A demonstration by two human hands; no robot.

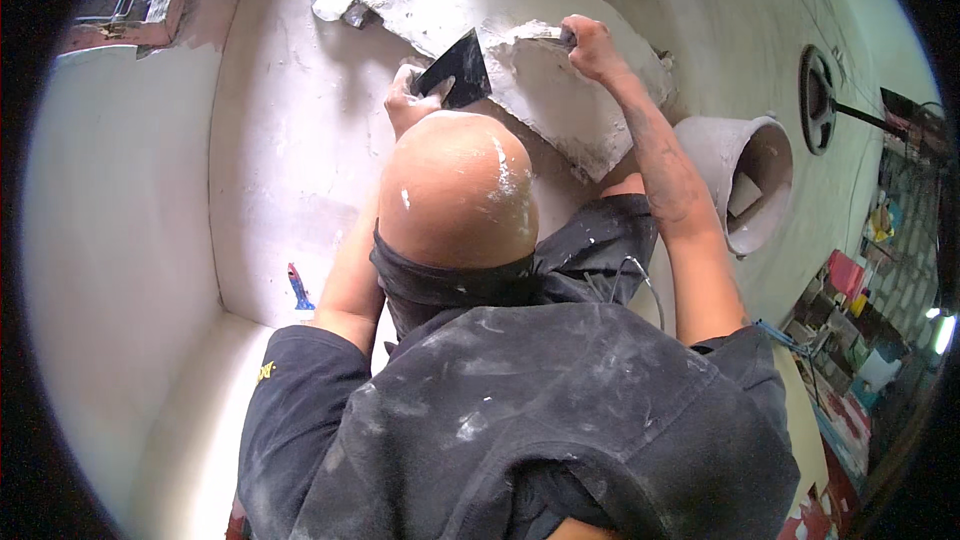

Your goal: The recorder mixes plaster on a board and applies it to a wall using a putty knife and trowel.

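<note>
My left hand (408,100) is closed around a putty knife with a black, roughly triangular blade (466,72). The blade sits over the near left edge of a rough slab (565,105) thickly coated in white plaster. My right hand (596,50) grips the dark handle of a scraper (545,32). Wet-looking white plaster covers the scraper's blade, which lies at the slab's upper surface, so its outline cannot be made out. Both arms reach forward from a dusty dark shirt. A bare head with white smears covers part of the middle.
Right of the slab, a grey cylinder (735,185) has a pale block inside its open end. Beyond it is a black ring (818,100) on a rod. A small red-and-blue handled brush (298,286) is at left. Cluttered shelves (845,325) line the far right.
</note>
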